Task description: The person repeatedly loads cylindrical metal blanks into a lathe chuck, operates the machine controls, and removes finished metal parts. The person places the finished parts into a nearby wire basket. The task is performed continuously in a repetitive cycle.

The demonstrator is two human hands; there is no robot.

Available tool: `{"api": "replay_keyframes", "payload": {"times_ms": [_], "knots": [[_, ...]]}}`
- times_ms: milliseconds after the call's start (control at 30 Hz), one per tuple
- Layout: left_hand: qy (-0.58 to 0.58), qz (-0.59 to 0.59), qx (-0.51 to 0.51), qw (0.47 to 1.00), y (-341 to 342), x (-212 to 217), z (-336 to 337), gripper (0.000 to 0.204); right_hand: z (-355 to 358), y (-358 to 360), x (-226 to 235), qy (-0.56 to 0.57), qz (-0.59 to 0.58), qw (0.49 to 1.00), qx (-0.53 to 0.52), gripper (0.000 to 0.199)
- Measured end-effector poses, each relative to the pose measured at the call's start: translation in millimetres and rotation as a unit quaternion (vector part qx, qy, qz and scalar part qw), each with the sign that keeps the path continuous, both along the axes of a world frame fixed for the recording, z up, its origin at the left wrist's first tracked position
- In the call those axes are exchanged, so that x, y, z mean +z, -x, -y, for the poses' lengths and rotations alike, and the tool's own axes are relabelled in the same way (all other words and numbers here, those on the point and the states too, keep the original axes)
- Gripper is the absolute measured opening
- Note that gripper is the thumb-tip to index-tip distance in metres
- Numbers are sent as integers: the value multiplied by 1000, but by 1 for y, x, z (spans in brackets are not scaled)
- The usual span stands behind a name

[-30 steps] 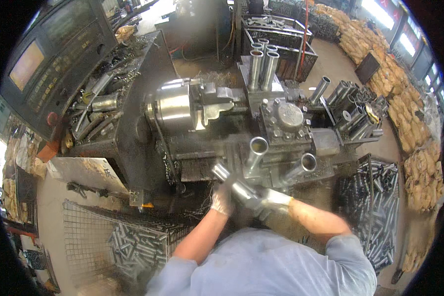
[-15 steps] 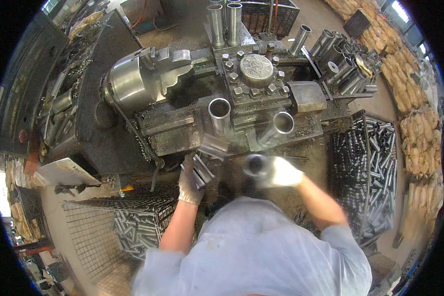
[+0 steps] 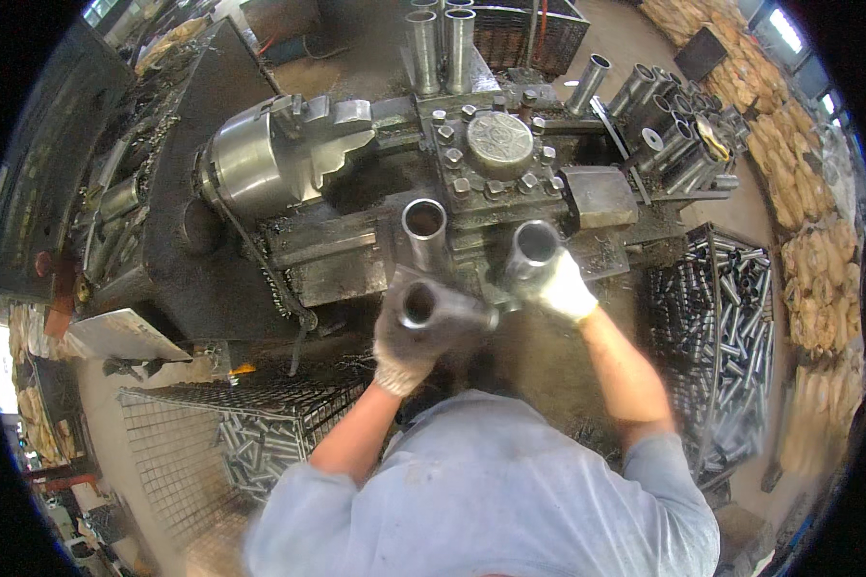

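Observation:
My left hand [image 3: 402,351], in a dirty grey glove, grips a short metal tube [image 3: 452,310] in front of the lathe. This tube is tilted and smeared by motion, its dark open end toward my fingers. My right hand [image 3: 568,290], in a whiter glove, is closed around the lower right side of a second metal tube [image 3: 529,254], whose open end faces up. Between and beyond my hands a third tube [image 3: 424,236] stands upright on the lathe carriage. Both hands' fingertips are partly hidden.
Behind are the lathe's jawed chuck [image 3: 260,159] and bolted tool post [image 3: 499,141]. More tubes [image 3: 440,58] stand at the back; several crowd a rack [image 3: 669,125] at right. Wire baskets of metal pieces flank me, left [image 3: 178,452] and right [image 3: 717,260].
My right hand has moved up and forward to a tube near the carriage. My left hand has shifted right and forward; the slotted-looking metal pieces by it no longer show.

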State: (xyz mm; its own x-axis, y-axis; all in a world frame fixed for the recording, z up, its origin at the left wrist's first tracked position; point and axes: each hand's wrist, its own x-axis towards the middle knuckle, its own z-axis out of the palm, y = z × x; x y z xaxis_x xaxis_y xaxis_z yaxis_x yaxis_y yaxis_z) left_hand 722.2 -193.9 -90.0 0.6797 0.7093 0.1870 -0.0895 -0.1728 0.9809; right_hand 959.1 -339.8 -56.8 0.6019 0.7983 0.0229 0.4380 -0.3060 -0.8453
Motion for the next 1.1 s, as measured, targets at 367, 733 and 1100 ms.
{"api": "replay_keyframes", "payload": {"times_ms": [367, 733, 1100], "knots": [[575, 191, 66, 793, 90, -41, -64, 84, -60, 106, -39, 24, 237, 952, 194, 39], [562, 238, 4, 792, 74, -37, -97, 71, -120, 105, 8, 142, -214, 962, 89, 54], [246, -7, -59, 967, -5, -25, -145, 69, -118, 94, 125, 56, -21, 962, 268, 82]]}}
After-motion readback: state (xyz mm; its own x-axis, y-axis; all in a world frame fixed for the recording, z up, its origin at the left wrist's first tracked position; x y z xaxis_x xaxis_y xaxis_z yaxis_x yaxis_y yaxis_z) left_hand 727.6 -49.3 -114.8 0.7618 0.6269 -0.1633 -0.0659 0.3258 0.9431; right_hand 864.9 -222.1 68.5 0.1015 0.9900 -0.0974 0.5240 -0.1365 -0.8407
